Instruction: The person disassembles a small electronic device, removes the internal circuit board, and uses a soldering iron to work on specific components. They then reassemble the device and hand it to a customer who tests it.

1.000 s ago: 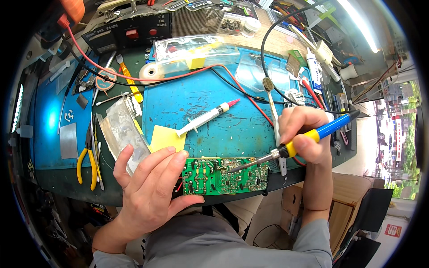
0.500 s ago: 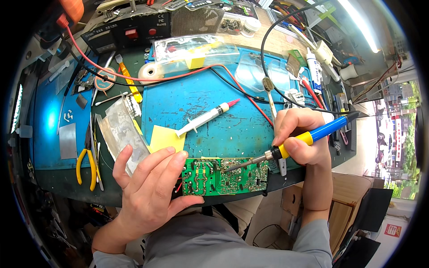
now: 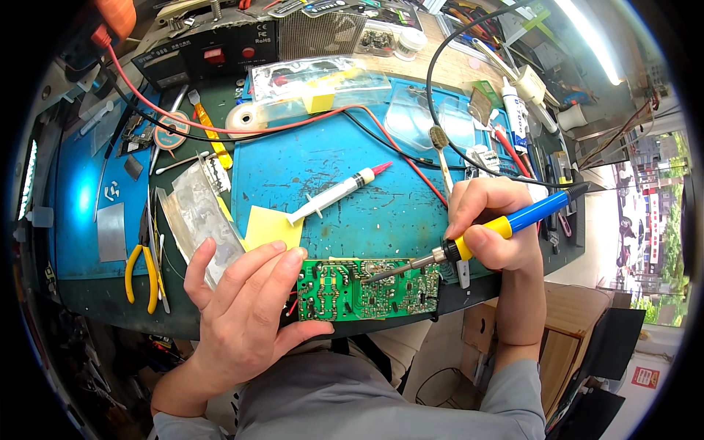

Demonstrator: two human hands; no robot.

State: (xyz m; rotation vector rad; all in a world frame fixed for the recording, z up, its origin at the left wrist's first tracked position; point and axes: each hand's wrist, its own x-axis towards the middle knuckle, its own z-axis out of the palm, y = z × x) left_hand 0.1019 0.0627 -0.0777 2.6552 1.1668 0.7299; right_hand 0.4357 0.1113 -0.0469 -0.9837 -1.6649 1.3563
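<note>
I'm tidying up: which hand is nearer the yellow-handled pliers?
Left. The left hand, gripping the circuit board, is right of the pliers; the right hand is much farther right.

An electronics workshop: a scratched blue mat [image 3: 286,176] lies on the cluttered surface [image 3: 103,297] among yellow-handled pliers [image 3: 152,275] and a black unit [image 3: 238,55] with red controls, and a soldering iron [image 3: 528,215] points at a green circuit board [image 3: 345,304]. The bright, distorted right edge may show a window [image 3: 667,235] onto a street.
</note>
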